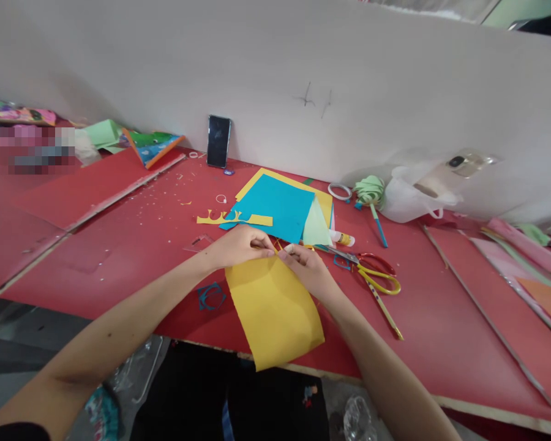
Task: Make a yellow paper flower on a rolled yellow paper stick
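A yellow sheet of paper (275, 312) hangs over the front edge of the red table, its far edge pinched by both hands. My left hand (243, 246) is closed on that edge from the left, thumb and fingertips together. My right hand (305, 264) grips the same edge just to the right, the two sets of fingertips almost meeting. Behind the hands lie blue paper (275, 205) and a yellow strip with scalloped cut-outs (257, 220). Scissors with red and yellow handles (371, 269) rest right of my right hand, beside a pencil (386, 310).
A phone (218, 141) leans on the wall. A glue stick (342, 237), a tape ring (340, 191), a green paper flower (370, 191) and a plastic bag (404, 196) stand right of the paper stack. Blue paper scraps (211, 296) lie near my left forearm.
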A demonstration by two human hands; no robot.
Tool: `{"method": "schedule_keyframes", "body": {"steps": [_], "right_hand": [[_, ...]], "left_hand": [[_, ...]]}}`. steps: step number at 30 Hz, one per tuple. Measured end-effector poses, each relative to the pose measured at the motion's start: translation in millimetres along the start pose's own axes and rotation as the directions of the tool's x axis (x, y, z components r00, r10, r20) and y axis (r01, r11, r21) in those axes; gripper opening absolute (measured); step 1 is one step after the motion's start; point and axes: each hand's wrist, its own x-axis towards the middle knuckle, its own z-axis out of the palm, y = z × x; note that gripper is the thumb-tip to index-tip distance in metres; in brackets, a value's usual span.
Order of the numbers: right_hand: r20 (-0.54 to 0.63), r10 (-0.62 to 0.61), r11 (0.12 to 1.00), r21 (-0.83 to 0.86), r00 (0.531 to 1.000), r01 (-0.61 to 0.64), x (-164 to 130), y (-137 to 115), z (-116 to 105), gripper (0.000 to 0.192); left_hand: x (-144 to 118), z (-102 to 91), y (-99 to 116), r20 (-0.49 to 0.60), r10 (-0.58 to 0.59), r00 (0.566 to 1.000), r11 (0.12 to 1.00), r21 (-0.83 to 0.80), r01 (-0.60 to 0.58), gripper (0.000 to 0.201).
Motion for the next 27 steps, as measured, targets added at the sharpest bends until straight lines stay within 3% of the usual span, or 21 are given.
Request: {"method": "schedule_keyframes", "body": {"steps": [6,27], "right_hand": [[-0.030,-0.040,0.989,-0.145,0.999,0.036,0.2,-1.4,-1.2,0.042],[-0.025,-0.080,0.985,-0.154,0.997,0.075,0.6,-1.5,-3.9,0.039]], "left_hand": [[-0.2,0.8,-0.1,-0.006,0.000,1.000,1.000,0.003,0.000,0.023],[-0.2,-0.3,1.4,0.008,-0.005,1.000,0.999,0.032,0.005,0.030]]}}
